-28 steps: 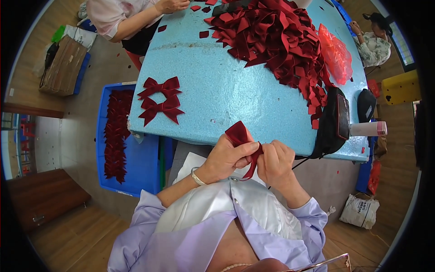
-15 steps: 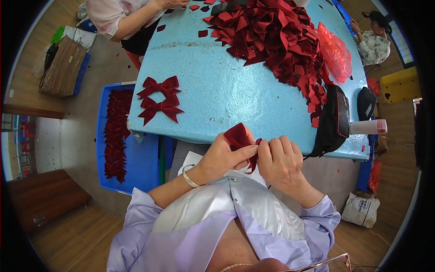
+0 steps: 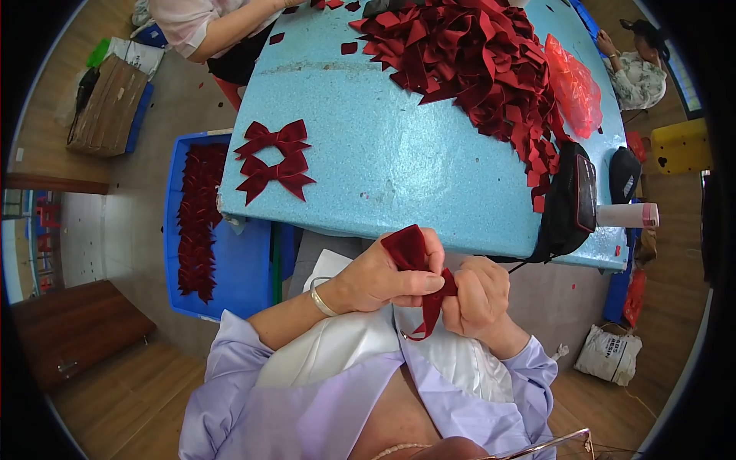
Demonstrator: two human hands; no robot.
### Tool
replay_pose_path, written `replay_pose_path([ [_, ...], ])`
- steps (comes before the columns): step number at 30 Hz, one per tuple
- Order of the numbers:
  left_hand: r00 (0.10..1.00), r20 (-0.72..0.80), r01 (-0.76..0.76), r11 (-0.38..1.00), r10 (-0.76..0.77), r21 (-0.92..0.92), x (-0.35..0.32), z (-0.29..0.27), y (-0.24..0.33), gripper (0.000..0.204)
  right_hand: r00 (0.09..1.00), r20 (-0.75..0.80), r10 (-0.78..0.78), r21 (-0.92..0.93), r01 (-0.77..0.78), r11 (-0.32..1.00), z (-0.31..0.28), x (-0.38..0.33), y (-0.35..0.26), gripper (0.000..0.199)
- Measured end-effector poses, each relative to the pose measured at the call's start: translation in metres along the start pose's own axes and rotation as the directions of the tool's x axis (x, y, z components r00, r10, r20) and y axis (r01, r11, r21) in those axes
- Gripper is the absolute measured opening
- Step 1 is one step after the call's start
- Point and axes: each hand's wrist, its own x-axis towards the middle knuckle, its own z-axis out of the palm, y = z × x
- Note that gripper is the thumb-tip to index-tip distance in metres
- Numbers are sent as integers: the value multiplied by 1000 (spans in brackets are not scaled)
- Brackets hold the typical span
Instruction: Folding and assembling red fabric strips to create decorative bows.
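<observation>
My left hand and my right hand pinch a dark red velvet ribbon piece between them, just below the near edge of the light blue table. A loop of the ribbon stands up above my left fingers and a tail hangs down between the hands. Two finished dark red bows lie on the table's left side. A big heap of cut dark red ribbon pieces covers the far right of the table.
A blue crate holding rows of dark red bows stands on the floor to the left. A black bag, a black cap and a red plastic bag sit at the table's right edge. Another person's arm works at the far side; a cardboard box stands far left.
My hands have drawn closer together on the ribbon; my right fingers now close over its middle and the loop stands higher above my left hand.
</observation>
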Motion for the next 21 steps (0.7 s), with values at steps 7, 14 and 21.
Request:
replay_pose_path([
  [7, 990, 139, 14, 988, 8, -156, 5, -6, -7, 18, 995, -43, 92, 150, -85, 985, 0, -2, -3, 14],
  [14, 988, -68, -135, 990, 137, 43, 7, -2, -8, 17, 980, -86, 179, -198, -193, 961, 7, -6, 3, 15],
  [21, 951, -183, -204, 950, 249, 236, 9, 0, -7, 19, 970, -63, 234, -418, -238, 877, 7, 0, 11, 21],
])
